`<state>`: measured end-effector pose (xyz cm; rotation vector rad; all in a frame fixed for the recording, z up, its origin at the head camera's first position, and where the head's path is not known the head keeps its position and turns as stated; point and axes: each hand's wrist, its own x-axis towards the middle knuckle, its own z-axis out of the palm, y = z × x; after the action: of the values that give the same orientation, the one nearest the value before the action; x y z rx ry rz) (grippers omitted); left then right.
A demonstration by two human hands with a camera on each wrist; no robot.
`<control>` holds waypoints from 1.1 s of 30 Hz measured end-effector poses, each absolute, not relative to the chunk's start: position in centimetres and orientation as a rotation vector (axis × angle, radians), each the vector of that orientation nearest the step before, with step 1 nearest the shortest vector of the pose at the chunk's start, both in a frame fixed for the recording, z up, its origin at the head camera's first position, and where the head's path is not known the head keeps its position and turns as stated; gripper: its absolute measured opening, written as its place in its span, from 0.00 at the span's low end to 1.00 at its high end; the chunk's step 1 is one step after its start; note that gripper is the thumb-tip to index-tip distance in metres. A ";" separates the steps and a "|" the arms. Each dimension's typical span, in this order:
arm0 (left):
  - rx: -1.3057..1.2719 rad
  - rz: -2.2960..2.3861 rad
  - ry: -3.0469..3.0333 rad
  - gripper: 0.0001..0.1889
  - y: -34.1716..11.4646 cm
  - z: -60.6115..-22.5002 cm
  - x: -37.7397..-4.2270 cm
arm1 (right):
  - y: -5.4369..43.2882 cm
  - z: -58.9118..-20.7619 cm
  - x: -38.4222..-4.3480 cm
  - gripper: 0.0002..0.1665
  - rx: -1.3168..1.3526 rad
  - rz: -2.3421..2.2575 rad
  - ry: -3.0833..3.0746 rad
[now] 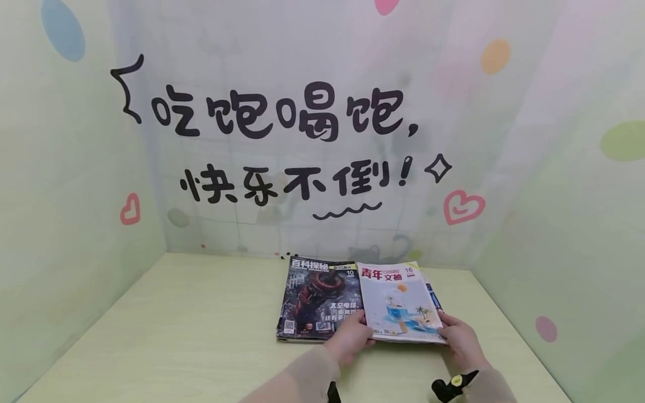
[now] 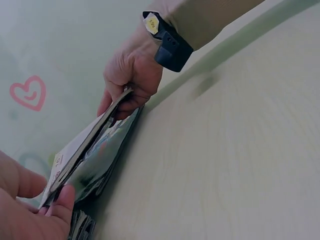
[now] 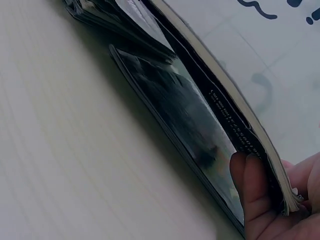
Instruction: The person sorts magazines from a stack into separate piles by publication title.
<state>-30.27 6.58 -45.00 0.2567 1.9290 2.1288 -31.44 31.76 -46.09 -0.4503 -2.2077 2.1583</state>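
Both hands hold a magazine point(image 1: 400, 299) with a white cover and a blue island picture. My left hand point(image 1: 351, 337) pinches its lower left corner, thumb on top and fingers beneath. At the lower right corner, my right hand point(image 1: 461, 338) grips the edge, with fingertips underneath in the right wrist view. Below it, with a gap between, lies another glossy magazine point(image 3: 170, 115) flat on the table. A dark-covered magazine point(image 1: 317, 299) tops a stack just left of the held one. How many magazines are in the grip cannot be told.
The pale wooden table point(image 1: 176, 336) spreads out in front and to the left. A printed fabric wall point(image 1: 302, 235) stands right behind the magazines, with side walls to left and right. A black wrist camera point(image 2: 172, 52) is strapped to the right wrist.
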 end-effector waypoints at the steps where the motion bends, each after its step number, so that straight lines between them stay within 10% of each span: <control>1: 0.258 2.107 1.944 0.24 6.7 -45.0 -30.2 | 32.1 -46.1 -31.4 0.32 -0.461 2.159 -2.208; 33: 0.279 1.975 1.940 0.21 3.9 -43.4 -29.7 | 32.9 -45.0 -30.2 0.24 -0.532 1.413 -2.489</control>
<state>-29.73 3.91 -43.37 0.2794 1.9405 1.9747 -30.16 32.89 -44.99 -0.5318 -2.4888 1.4131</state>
